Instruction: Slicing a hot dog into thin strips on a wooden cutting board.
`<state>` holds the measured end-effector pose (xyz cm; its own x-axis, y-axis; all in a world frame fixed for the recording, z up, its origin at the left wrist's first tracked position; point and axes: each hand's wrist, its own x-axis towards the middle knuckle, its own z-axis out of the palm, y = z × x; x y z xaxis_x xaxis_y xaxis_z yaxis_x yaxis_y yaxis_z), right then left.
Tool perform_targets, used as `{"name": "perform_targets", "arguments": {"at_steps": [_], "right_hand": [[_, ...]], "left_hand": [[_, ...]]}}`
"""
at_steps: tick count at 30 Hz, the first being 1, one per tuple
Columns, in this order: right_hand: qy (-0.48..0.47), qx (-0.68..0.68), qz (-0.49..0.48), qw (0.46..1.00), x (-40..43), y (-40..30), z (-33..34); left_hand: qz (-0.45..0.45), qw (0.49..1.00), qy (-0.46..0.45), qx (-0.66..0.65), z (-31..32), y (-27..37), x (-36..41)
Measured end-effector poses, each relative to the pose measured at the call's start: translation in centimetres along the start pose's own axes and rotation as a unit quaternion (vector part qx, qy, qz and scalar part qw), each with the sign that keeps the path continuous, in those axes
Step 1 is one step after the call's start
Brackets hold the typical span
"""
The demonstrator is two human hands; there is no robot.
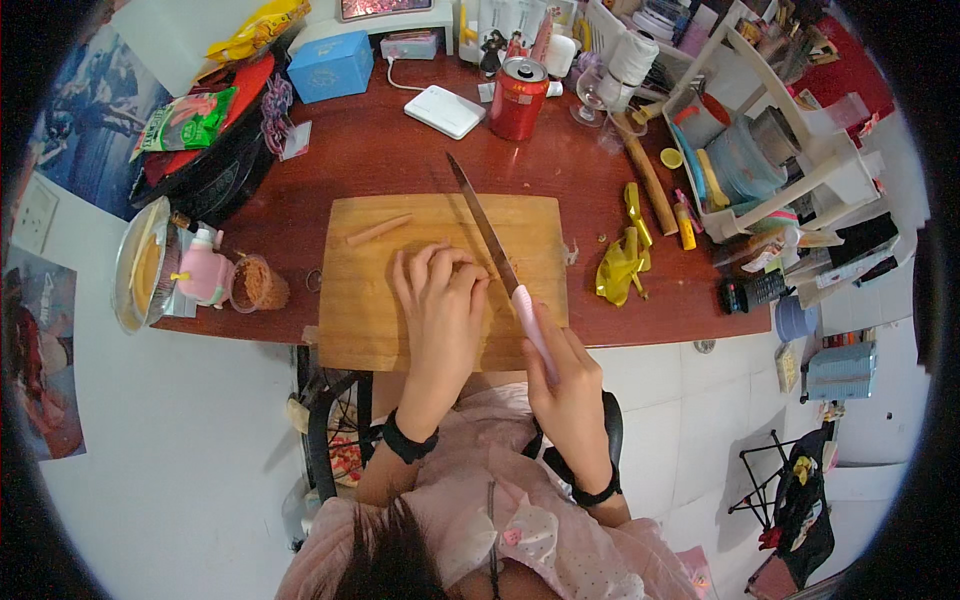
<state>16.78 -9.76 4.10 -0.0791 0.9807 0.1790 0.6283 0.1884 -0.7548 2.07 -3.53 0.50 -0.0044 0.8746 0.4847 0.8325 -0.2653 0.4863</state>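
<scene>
A kitchen knife [487, 229] with a pink handle is gripped in my right hand [564, 375], its blade tilted up and away over a wooden cutting board [360, 300]. My left hand [442, 300] rests on the board with bent fingers, left of the blade. Its fingertips hide whatever lies beneath them; small bits show near the index finger, and whether it holds anything cannot be made out. A thin pinkish-brown sausage-like stick [379, 229] lies at the board's upper left. To the left of the board stands a plastic cup of reddish-brown shredded food [259, 283].
Right of the board lie a crumpled yellow wrapper [619, 270] and a long brown stick [651, 176]. Behind it are a red drink can [519, 101], a white power bank [445, 112] and a blue box [331, 67]. A white rack [795, 187] stands at right.
</scene>
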Motion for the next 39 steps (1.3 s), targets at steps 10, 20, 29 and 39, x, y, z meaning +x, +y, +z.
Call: {"name": "perform_targets", "arguments": {"at_steps": [10, 20, 29, 39], "right_hand": [[0.017, 0.002, -0.01, 1.0, 0.0, 0.8, 0.7], [0.0, -0.013, -0.006, 1.0, 0.1, 0.6, 0.7], [-0.009, -0.004, 0.032, 0.999, 0.2, 0.2, 0.6], [-0.011, -0.016, 0.005, 1.0, 0.3, -0.1, 0.4]], "left_hand": [[0.002, 1.0, 0.007, -0.007, 0.2, -0.1, 0.1], [-0.002, 1.0, 0.008, -0.018, 0.1, -0.2, 0.2], [-0.002, 1.0, 0.009, -0.017, 0.1, -0.2, 0.2], [-0.007, 1.0, 0.013, -0.015, 0.2, -0.3, 0.2]]}}
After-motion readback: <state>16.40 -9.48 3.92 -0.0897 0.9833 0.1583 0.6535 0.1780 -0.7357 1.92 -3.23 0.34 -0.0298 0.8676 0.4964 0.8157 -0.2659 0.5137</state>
